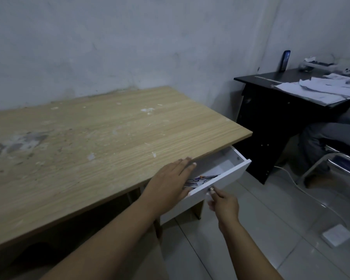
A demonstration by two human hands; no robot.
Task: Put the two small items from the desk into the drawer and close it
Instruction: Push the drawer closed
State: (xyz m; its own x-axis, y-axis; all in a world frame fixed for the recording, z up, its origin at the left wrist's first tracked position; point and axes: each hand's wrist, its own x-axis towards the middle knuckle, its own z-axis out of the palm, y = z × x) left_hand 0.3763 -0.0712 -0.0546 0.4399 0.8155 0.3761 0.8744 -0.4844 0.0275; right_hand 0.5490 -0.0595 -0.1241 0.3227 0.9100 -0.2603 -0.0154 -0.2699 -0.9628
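A white drawer (228,174) hangs part-way open under the right front corner of the wooden desk (101,138). Inside it lie papers and a few small colourful items (202,178), partly hidden by my hand. My left hand (170,176) reaches over the drawer's left side, fingers stretched flat toward the desk edge, holding nothing that I can see. My right hand (222,203) pinches the small metal knob (211,188) on the drawer front. No small items lie on the desk top.
A black desk (271,110) with loose papers (321,89) and an upright phone (285,61) stands to the right by the wall. A seated person's legs and a metal chair (331,158) are at the far right. White tiled floor lies below, with a cable.
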